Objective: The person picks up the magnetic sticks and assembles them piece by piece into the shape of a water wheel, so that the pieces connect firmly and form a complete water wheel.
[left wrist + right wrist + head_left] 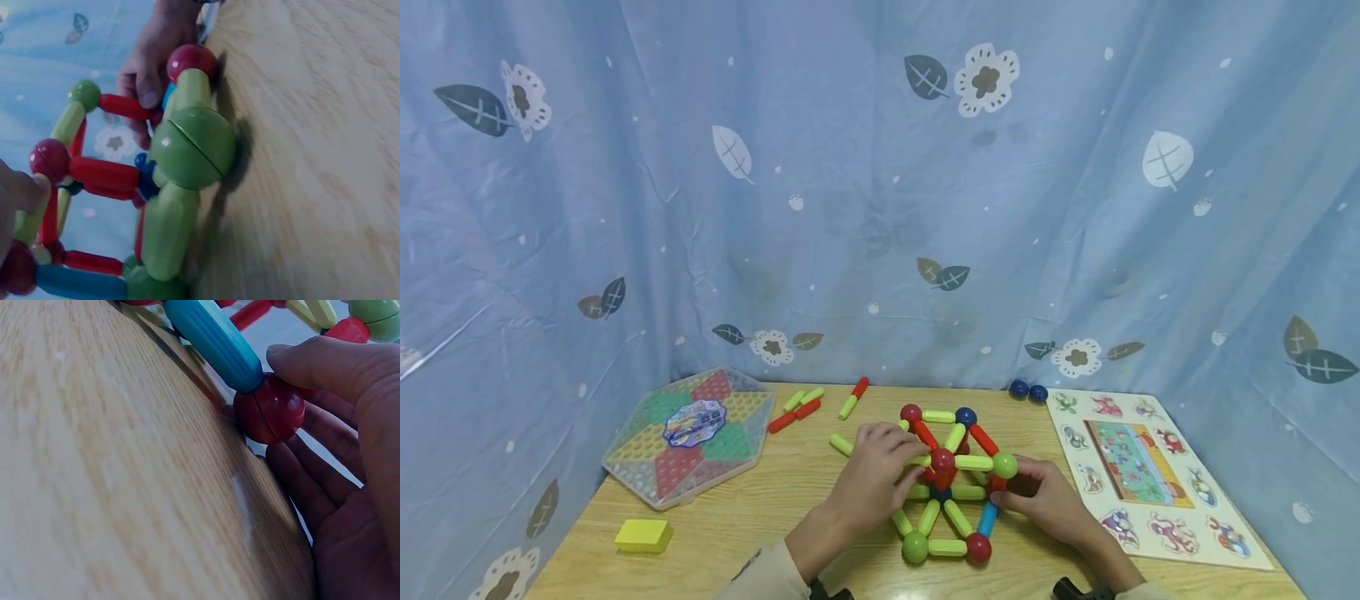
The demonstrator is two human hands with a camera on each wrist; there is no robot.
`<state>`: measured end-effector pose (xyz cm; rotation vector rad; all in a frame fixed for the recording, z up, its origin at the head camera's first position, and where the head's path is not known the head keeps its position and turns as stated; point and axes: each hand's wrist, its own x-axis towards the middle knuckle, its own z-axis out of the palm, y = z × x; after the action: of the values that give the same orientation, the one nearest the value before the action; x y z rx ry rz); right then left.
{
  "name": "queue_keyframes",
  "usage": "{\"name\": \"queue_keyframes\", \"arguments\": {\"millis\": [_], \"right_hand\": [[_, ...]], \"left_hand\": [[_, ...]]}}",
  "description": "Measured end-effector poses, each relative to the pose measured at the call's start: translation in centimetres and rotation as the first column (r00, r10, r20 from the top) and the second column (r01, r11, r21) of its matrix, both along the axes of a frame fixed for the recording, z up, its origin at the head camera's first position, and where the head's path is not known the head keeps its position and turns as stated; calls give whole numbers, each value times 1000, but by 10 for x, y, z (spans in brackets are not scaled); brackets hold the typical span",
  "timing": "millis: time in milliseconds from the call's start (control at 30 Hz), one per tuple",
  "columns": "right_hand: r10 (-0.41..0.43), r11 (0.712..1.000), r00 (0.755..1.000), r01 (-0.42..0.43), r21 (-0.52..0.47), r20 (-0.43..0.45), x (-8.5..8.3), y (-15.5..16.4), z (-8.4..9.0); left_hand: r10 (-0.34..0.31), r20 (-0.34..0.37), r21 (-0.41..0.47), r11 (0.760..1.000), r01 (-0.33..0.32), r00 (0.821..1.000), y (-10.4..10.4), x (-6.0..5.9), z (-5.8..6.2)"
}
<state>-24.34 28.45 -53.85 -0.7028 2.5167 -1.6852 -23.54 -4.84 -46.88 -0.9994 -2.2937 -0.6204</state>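
Note:
A frame of magnetic rods and balls [973, 463] stands on the table between both hands. Its rods are yellow-green, red and blue; the balls are red, green and dark blue. At its upper left, my left hand [872, 475] holds a yellow-green rod [26, 224] beside a red ball [50, 159]. On the other side, my right hand [1048, 502] pinches the lower end of an upright red rod [125, 106], thumb and fingers beside a low red ball [270, 409]. A blue rod [215, 344] runs from that ball. The left hand partly hides the frame's left side.
Loose red and yellow-green rods [794, 416] lie behind on the left, with two dark blue balls [1028, 391] at the back right. A hexagonal game box [658, 492] and a yellow block [644, 536] are left; a picture puzzle board [1217, 546] is right. A curtain [865, 208] hangs behind.

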Motion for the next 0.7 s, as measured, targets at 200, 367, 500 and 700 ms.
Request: {"name": "queue_keyframes", "arguments": {"millis": [200,367,500,700], "right_hand": [[12,1000,1000,-12,-3,-4,0,-2,-2],[-7,1000,1000,7,10,-28,1,-3,0],[-81,996,995,83,31,-59,2,-6,0],[-373,912,922,384,143,-101,2,-12,5]], "left_hand": [[-12,105,332,943,-23,994,-23,0,-25],[-124,404,464,882,-86,906,-39,0,-48],[-179,557,381,923,-58,811,-45,0,-62],[-344,577,320,930,182,741,-51,9,-64]]}}
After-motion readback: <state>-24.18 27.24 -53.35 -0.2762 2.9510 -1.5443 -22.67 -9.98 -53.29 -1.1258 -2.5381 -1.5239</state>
